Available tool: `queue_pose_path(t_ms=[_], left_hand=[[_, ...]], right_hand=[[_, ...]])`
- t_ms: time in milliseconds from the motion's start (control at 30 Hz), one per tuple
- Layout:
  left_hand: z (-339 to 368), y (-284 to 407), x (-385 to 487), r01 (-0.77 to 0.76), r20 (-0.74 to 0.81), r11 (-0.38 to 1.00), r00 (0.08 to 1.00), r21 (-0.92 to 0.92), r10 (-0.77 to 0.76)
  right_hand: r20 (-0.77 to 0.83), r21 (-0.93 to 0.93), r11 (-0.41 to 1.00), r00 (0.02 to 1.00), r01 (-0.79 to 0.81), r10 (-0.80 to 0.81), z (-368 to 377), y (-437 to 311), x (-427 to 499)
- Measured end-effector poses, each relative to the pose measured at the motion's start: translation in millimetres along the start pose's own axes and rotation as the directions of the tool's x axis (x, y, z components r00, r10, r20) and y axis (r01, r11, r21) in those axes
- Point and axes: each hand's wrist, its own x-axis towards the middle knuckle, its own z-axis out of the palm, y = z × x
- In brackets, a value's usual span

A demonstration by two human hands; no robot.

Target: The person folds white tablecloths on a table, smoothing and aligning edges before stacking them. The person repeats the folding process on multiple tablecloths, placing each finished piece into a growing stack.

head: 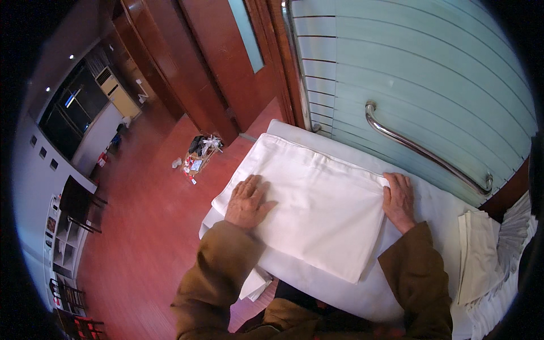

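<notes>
A white cloth (316, 199), folded into a flat rectangle, lies on a table covered in white fabric (340, 295). My left hand (248, 204) rests palm down near its left edge, fingers spread, with nothing held. At the far right corner of the folded cloth is my right hand (398, 199), its fingers bent and its thumb and fingertips touching the edge. Whether these fingers pinch the fabric cannot be seen.
A striped glass panel with a metal handle (425, 146) stands behind the table. More folded white cloth (478, 255) is at the right. Past the table's left side, a wooden door (229, 55) and a litter pile (199, 155) are visible. Another white cloth (256, 284) shows below my left sleeve.
</notes>
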Motion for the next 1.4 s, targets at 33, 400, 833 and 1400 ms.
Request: queue_pose_path(t_ms=[33,400,833,1400], left_hand=[[-2.0,-6.5,-6.7,0.045,-0.006,0.999,0.999,-0.027,-0.045],[-7.7,-32.2,-30.1,0.19,-0.012,0.975,0.982,0.112,-0.19],[24.9,-4.9,13.3,0.1,0.03,0.994,0.994,0.052,-0.101],[-13.2,110.1,-37.6,-0.027,-0.066,0.98,0.998,-0.195,0.014]], right_hand=[[0.001,-0.007,1.0,1.0,0.009,-0.009,0.5,-0.4,0.4],[-0.018,-0.013,1.0,0.999,0.028,-0.028,0.3,4.7,2.7],[-0.049,0.086,0.996,0.999,0.013,-0.009,1.7,10.4,5.2],[-0.149,0.178,0.981,0.983,-0.082,0.109,7.8,12.9,4.1]])
